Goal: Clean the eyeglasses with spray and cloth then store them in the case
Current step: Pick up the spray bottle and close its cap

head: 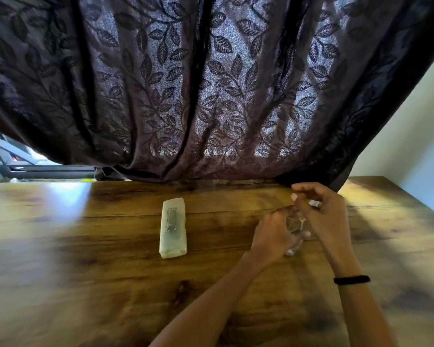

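Both hands meet over a wooden table [110, 271], the left hand [272, 237] and right hand [323, 216] closed around blurred clear-framed eyeglasses [296, 236], apparently mid-cleaning, while the shut translucent case [173, 229] lies well apart, awaiting opening.

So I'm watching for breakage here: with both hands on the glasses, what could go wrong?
The clear eyeglasses are pinched between the left hand and right hand above the wooden table; a slipped grip could drop them. Motion blur suggests fast handling, which may strain the frame. The case lies closed and apart, so storing needs a free hand.
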### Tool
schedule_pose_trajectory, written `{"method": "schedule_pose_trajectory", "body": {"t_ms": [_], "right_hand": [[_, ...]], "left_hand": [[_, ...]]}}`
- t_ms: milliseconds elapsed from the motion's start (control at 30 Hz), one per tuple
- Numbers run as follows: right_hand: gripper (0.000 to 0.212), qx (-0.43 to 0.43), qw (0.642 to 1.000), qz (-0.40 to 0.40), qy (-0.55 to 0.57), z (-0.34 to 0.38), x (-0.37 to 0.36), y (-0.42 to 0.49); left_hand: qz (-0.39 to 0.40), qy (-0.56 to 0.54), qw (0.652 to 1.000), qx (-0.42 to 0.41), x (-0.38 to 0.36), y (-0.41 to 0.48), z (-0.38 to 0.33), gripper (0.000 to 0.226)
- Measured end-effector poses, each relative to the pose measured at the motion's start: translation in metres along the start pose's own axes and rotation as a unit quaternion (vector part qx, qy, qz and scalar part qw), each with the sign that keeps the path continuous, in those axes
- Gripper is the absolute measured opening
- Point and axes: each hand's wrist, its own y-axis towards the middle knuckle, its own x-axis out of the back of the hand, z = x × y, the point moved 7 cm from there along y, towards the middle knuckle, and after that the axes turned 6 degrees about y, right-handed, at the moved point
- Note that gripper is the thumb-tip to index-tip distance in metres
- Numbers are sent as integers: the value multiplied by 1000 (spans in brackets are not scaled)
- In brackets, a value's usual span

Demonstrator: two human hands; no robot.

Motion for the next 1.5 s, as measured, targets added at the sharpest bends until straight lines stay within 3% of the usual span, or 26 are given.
{"method": "schedule_pose_trajectory", "body": {"t_ms": [167, 233, 333, 533, 833, 1267, 1500], "right_hand": [[18, 0, 994, 17, 112, 7, -12, 4], [18, -14, 980, -2, 197, 8, -20, 10], [18, -20, 972, -10, 235, 7, -38, 19], [24, -92, 973, 97, 187, -12, -110, 20], [28, -148, 956, 212, 137, -35, -191, 6], [30, -189, 949, 224, 119, -58, -216, 1], [23, -175, 949, 224, 137, -48, -205, 2]], "left_hand": [[-76, 5, 997, -24, 32, -3, 12, 48], [-96, -4, 995, -14, 54, -3, 21, 43], [-111, -21, 993, 21, 91, 1, 41, 41], [-172, -1, 983, 65, 166, 2, 74, 51], [-172, -54, 976, 120, 208, 10, 114, 51], [-137, -65, 978, 141, 191, 18, 142, 46], [-122, -20, 987, 104, 190, 13, 130, 78]]}}
